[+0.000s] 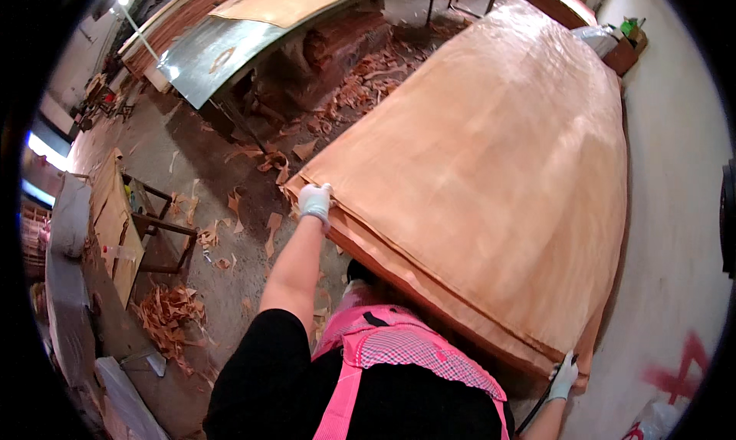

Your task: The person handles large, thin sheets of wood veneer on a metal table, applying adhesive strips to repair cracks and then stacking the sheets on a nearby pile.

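Observation:
A large stack of thin tan wood veneer sheets (491, 164) stretches away from me, its top sheet slightly wavy. At the near left corner, my left hand (315, 202), in a white glove, is closed on the edge of the top veneer sheet. My right hand (564, 377), also gloved, is at the near right corner, its fingers curled round a thin black curved tool (538, 408). The tool runs back beside the forearm; its exact kind is unclear. Whether this hand also pinches the sheet is hidden.
A pale wall (675, 210) runs close along the stack's right side. Veneer scraps (172, 321) litter the floor to the left, near a low wooden-legged stand (165, 229). Beyond is a metal-topped table (218, 60) with another sheet on it. Boxes (621, 53) stand at the far right.

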The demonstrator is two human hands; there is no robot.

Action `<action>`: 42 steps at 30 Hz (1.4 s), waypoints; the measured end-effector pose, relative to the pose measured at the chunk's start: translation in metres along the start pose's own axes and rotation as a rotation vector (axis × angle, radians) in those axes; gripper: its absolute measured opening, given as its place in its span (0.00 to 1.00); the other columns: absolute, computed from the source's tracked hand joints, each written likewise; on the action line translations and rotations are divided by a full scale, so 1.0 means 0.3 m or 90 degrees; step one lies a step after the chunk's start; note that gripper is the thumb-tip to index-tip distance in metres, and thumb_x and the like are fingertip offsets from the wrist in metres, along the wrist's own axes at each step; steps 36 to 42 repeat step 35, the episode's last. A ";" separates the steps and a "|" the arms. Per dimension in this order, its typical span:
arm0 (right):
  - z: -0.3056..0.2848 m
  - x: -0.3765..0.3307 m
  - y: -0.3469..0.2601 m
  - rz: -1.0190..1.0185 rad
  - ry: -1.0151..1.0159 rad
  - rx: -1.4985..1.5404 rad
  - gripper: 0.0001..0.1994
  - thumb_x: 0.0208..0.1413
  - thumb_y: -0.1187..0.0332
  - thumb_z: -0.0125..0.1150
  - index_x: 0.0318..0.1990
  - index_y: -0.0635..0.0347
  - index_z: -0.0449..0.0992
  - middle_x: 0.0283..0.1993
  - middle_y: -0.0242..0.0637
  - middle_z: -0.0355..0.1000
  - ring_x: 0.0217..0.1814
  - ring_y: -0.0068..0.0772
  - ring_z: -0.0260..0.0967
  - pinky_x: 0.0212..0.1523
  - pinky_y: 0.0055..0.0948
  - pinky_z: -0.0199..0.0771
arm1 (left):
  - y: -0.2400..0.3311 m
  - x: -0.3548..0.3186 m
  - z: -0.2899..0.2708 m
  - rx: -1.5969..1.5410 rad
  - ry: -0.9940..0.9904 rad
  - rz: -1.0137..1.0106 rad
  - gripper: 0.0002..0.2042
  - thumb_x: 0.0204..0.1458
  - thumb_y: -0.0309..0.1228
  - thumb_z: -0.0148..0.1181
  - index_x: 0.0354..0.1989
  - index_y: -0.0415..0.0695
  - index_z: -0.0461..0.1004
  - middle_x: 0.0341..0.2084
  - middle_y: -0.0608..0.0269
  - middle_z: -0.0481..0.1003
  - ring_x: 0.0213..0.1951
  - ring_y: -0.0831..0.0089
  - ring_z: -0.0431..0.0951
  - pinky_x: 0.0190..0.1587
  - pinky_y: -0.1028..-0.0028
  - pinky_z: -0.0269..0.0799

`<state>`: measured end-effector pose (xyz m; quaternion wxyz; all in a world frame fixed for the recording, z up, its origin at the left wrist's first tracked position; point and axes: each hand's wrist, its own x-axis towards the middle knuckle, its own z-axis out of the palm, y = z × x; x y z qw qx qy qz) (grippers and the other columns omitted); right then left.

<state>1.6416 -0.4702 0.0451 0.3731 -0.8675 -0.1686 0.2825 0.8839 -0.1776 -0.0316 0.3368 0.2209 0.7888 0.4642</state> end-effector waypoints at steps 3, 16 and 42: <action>-0.001 0.015 0.002 -0.016 0.008 -0.030 0.22 0.62 0.44 0.53 0.33 0.55 0.66 0.17 0.32 0.63 0.08 0.26 0.57 0.06 0.28 0.58 | -0.027 0.053 -0.028 0.040 -0.044 -0.038 0.12 0.52 0.31 0.59 0.34 0.31 0.74 0.28 0.51 0.79 0.22 0.64 0.81 0.26 0.69 0.78; 0.024 -0.058 -0.007 0.033 0.017 -0.023 0.23 0.64 0.46 0.52 0.31 0.59 0.68 0.17 0.33 0.64 0.09 0.24 0.57 0.08 0.27 0.57 | -0.008 0.056 -0.032 0.073 -0.061 -0.065 0.11 0.50 0.31 0.58 0.32 0.34 0.78 0.28 0.57 0.80 0.25 0.70 0.80 0.28 0.71 0.76; 0.036 -0.134 0.072 0.119 0.048 0.024 0.31 0.66 0.47 0.45 0.72 0.48 0.54 0.28 0.45 0.77 0.10 0.34 0.66 0.13 0.31 0.69 | -0.101 -0.434 0.350 0.846 -0.326 0.445 0.47 0.52 0.63 0.49 0.73 0.42 0.48 0.71 0.40 0.45 0.73 0.48 0.39 0.72 0.49 0.28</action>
